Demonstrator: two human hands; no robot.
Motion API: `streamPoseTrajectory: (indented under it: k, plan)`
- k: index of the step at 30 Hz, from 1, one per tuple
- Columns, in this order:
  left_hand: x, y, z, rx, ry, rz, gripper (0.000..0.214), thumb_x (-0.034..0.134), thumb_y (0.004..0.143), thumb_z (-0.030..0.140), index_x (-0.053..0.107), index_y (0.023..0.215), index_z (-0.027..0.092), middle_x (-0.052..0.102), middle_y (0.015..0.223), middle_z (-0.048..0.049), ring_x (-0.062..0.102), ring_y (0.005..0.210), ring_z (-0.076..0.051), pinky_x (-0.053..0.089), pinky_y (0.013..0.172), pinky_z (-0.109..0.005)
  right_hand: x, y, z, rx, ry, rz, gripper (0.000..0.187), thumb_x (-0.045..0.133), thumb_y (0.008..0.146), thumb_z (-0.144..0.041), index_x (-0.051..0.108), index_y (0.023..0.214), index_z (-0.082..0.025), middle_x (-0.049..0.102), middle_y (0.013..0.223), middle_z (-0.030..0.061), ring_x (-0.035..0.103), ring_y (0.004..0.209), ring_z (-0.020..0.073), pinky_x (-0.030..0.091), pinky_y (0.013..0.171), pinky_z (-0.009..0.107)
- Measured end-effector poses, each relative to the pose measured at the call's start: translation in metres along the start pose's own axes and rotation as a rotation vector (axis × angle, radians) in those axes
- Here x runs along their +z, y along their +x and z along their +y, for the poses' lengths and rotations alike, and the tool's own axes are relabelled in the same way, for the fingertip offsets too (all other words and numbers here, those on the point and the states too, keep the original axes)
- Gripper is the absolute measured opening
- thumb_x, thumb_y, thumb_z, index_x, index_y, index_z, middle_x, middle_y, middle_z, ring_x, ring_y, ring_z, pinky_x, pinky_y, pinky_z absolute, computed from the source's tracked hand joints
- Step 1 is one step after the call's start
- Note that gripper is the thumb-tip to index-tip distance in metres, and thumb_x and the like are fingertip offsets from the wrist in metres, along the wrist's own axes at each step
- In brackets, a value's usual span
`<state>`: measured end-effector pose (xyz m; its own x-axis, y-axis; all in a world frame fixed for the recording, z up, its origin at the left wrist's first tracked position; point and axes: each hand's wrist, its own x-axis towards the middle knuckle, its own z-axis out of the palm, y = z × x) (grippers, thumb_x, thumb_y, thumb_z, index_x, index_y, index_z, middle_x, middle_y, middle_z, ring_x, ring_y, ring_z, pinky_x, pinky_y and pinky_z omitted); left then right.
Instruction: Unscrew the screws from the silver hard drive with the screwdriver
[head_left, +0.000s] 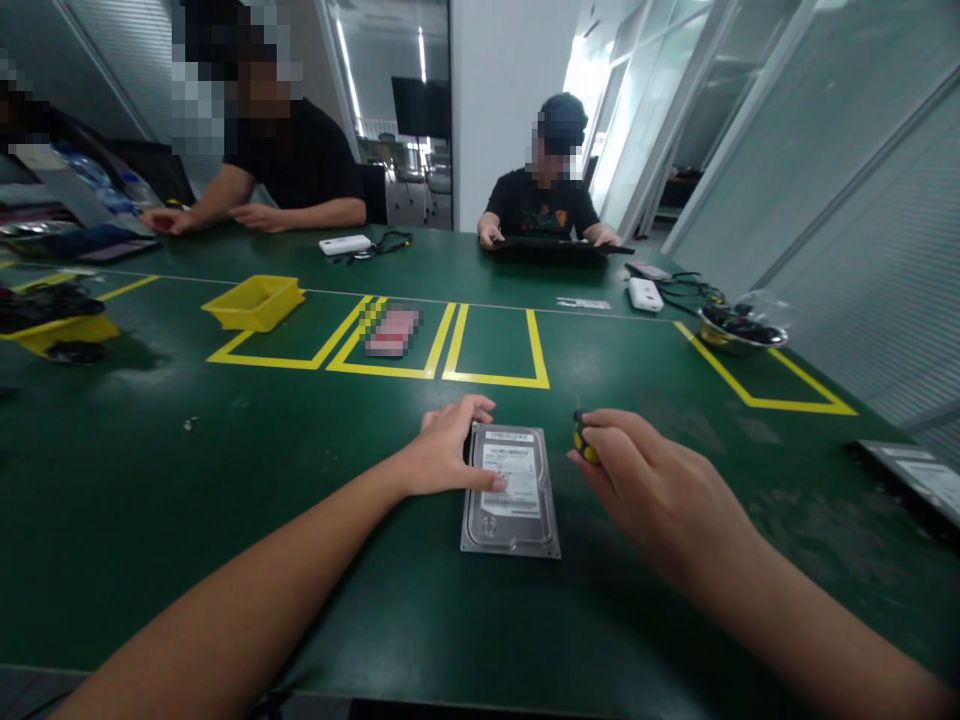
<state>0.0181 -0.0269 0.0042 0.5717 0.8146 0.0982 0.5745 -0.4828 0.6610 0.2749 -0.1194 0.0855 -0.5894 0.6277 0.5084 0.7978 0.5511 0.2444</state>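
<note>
A hard drive (pixel 511 490) lies flat, label up, near the middle of the table's (pixel 225 520) near edge. The left hand (pixel 450 450) rests against its left side, thumb on the label and fingers curled round the far left corner, steadying rather than lifting it. The right hand (pixel 645 480) is just right of the drive, closed round a small screwdriver (pixel 581 440) with a yellow and black handle. The drive looks dense, stiff and smooth-cased, likely to slide on the mat, so the side edges seem the best hold. The green mat bears yellow taped boxes; a yellow tray (pixel 255 302) sits toward the far left and a metal bowl (pixel 739 330) toward the far right, while two people sit along the far edge before glass partitions
</note>
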Motion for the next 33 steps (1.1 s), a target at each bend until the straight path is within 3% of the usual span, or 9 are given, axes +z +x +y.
streamPoseTrajectory:
  k: [5, 9, 12, 17, 25, 33]
  plan:
    - [-0.001, 0.002, 0.004, -0.064, 0.017, -0.013, 0.101, 0.077, 0.057, 0.069, 0.035, 0.138, 0.026, 0.058, 0.128, -0.0096, 0.049, 0.121, -0.038, 0.031, 0.102, -0.054, 0.037, -0.033, 0.014, 0.002, -0.105, 0.012, 0.007, 0.055, 0.091, -0.013, 0.057, 0.098, -0.013, 0.066, 0.112, 0.0152, 0.068, 0.08, 0.0231, 0.057, 0.067, 0.033]
    - [-0.003, 0.002, 0.008, -0.097, 0.035, -0.023, 0.1, 0.077, 0.056, 0.071, 0.037, 0.137, 0.026, 0.058, 0.126, -0.0088, 0.05, 0.117, -0.037, 0.034, 0.1, -0.052, 0.056, -0.042, 0.021, -0.03, -0.107, 0.071, 0.013, 0.056, 0.091, -0.012, 0.059, 0.103, -0.01, 0.067, 0.114, 0.0167, 0.068, 0.09, 0.0236, 0.057, 0.076, 0.032]
    - [-0.003, 0.002, 0.011, -0.126, 0.051, -0.016, 0.099, 0.075, 0.058, 0.072, 0.038, 0.137, 0.026, 0.057, 0.125, -0.0089, 0.049, 0.116, -0.037, 0.036, 0.098, -0.051, 0.065, -0.044, 0.024, -0.036, -0.106, 0.048, 0.012, 0.054, 0.092, -0.012, 0.061, 0.101, -0.01, 0.067, 0.114, 0.0175, 0.068, 0.092, 0.0237, 0.057, 0.078, 0.032]
    - [-0.001, 0.0, 0.014, -0.139, 0.058, -0.007, 0.096, 0.075, 0.06, 0.071, 0.039, 0.137, 0.027, 0.058, 0.124, -0.008, 0.048, 0.115, -0.035, 0.036, 0.098, -0.05, 0.069, -0.046, 0.024, -0.031, -0.067, -0.03, 0.015, 0.049, 0.093, -0.013, 0.064, 0.098, -0.011, 0.068, 0.111, 0.0171, 0.068, 0.088, 0.0229, 0.057, 0.074, 0.032]
    - [-0.001, 0.0, 0.018, -0.164, 0.07, 0.015, 0.092, 0.075, 0.061, 0.07, 0.04, 0.134, 0.026, 0.059, 0.122, -0.009, 0.048, 0.114, -0.038, 0.036, 0.097, -0.054, 0.07, -0.048, 0.02, 0.058, -0.039, -0.215, 0.026, 0.05, 0.09, -0.011, 0.066, 0.111, -0.012, 0.065, 0.116, 0.0199, 0.069, 0.083, 0.023, 0.057, 0.071, 0.034]
    - [0.001, 0.004, 0.016, -0.158, 0.07, 0.054, 0.092, 0.077, 0.06, 0.067, 0.038, 0.131, 0.023, 0.059, 0.121, -0.0092, 0.051, 0.112, -0.036, 0.036, 0.097, -0.053, 0.068, -0.048, 0.024, 0.11, 0.065, -0.248, 0.026, 0.055, 0.089, -0.015, 0.066, 0.112, -0.009, 0.063, 0.116, 0.0204, 0.069, 0.086, 0.0246, 0.059, 0.075, 0.037]
